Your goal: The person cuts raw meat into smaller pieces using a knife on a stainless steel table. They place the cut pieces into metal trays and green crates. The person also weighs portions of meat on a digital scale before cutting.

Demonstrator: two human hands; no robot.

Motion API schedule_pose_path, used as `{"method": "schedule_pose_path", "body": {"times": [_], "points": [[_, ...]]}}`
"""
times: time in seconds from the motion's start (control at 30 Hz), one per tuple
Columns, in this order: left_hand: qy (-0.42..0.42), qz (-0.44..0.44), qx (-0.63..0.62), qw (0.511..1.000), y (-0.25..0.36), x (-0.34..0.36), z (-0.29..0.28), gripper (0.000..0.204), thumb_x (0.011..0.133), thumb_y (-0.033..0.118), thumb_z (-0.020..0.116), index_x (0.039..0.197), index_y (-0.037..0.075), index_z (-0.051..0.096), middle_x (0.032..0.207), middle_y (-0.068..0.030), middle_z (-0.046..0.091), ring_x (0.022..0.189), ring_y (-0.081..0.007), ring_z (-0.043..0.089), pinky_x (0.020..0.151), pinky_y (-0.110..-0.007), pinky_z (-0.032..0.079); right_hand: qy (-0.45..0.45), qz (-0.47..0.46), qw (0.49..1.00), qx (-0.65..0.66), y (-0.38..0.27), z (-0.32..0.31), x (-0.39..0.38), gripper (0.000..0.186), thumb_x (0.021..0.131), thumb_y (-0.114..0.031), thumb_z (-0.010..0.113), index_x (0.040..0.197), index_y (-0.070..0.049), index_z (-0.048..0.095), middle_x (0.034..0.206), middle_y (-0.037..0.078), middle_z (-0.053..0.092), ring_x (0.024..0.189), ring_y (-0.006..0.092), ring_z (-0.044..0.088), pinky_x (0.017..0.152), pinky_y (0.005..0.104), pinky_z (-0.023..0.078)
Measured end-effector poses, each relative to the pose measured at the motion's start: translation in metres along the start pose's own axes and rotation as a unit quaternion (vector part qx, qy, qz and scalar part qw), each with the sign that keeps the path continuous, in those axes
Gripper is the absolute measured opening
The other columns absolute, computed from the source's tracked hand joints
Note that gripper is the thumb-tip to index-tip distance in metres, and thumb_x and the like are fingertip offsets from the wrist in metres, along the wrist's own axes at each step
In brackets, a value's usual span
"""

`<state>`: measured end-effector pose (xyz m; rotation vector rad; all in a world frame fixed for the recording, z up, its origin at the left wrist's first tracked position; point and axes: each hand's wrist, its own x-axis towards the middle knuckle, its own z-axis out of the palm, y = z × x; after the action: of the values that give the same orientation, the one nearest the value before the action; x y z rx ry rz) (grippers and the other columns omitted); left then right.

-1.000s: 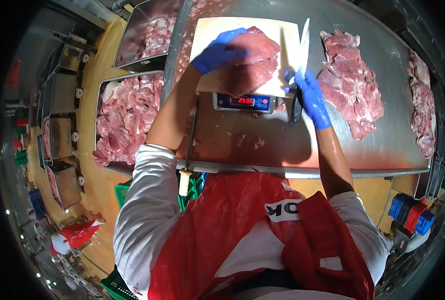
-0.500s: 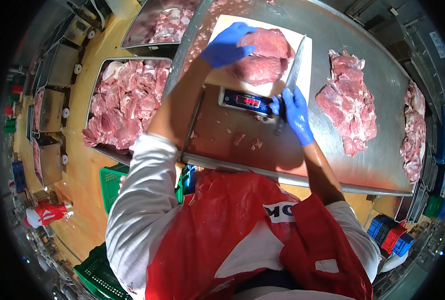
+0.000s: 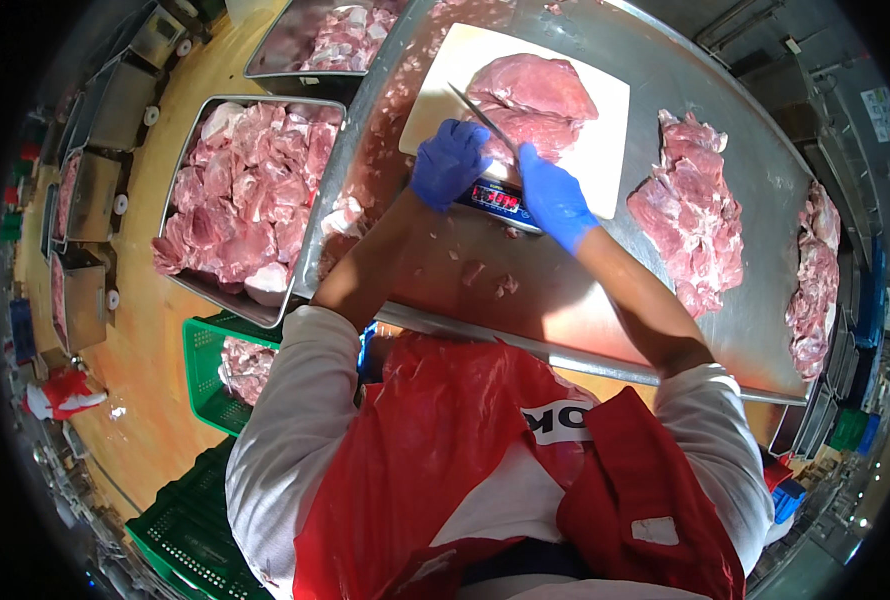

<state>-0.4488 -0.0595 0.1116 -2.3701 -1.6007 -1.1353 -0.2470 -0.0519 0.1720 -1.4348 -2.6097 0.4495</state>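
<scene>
A thick slab of raw red meat point(image 3: 535, 90) lies on a white cutting board point(image 3: 605, 150), which appears to rest on a digital scale point(image 3: 495, 199) with a lit red display. My right hand point(image 3: 555, 195), blue-gloved, is closed around a knife point(image 3: 480, 115); the handle is hidden in the grip. Its blade slants up and left across the meat's lower left part. At the board's near left edge, close by the meat, is my left hand point(image 3: 450, 160), also in a blue glove. Its fingers are curled, and whatever they may hold is hidden.
To the right on the steel table point(image 3: 575, 300) lie a large meat cut point(image 3: 695, 220) and another piece point(image 3: 815, 285). Left of the table stand two metal bins of meat, the nearer bin point(image 3: 205, 125) heaped. Green crates point(image 3: 200, 370) stand below it. Small scraps dot the table.
My left hand has left the meat's upper left side and moved down toward me. My right hand has moved up and left, and the knife now points up-left over the meat.
</scene>
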Motion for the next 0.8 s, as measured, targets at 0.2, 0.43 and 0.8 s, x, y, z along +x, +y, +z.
{"method": "schedule_pose_path", "body": {"times": [0.2,0.43,0.8], "points": [[0.096,-0.047,-0.022,0.994,-0.016,-0.009,-0.003,0.032,0.073,0.022,0.076,0.099,0.013,0.061,0.095,-0.0052,0.061,0.093,-0.0269,0.061,0.072,-0.039,0.054,-0.182,0.068,0.972,-0.132,0.057,-0.035,-0.077,0.019,0.095,-0.008,0.042,0.112,0.0,0.043,0.092,0.03,0.064,0.081,0.0469,0.066,0.071,0.0544,0.053],[0.029,-0.068,-0.141,0.987,-0.044,-0.021,-0.013,0.034,0.07,0.015,0.074,0.101,0.009,0.06,0.096,-0.0087,0.06,0.094,-0.0299,0.061,0.077,-0.04,0.053,-0.088,-0.031,0.995,-0.02,0.013,-0.039,-0.071,0.021,0.096,-0.009,0.039,0.113,0.003,0.038,0.083,0.034,0.061,0.076,0.0504,0.063,0.067,0.0576,0.049],[0.004,-0.052,-0.14,0.989,-0.042,-0.015,-0.016,0.033,0.069,0.008,0.07,0.101,0.009,0.059,0.092,-0.0096,0.059,0.091,-0.0316,0.06,0.079,-0.04,0.052,-0.049,0.073,0.996,0.024,-0.04,0.018,0.034,0.02,0.092,-0.006,0.047,0.108,0.006,0.045,0.091,0.032,0.065,0.085,0.0478,0.066,0.074,0.0532,0.053]]}}
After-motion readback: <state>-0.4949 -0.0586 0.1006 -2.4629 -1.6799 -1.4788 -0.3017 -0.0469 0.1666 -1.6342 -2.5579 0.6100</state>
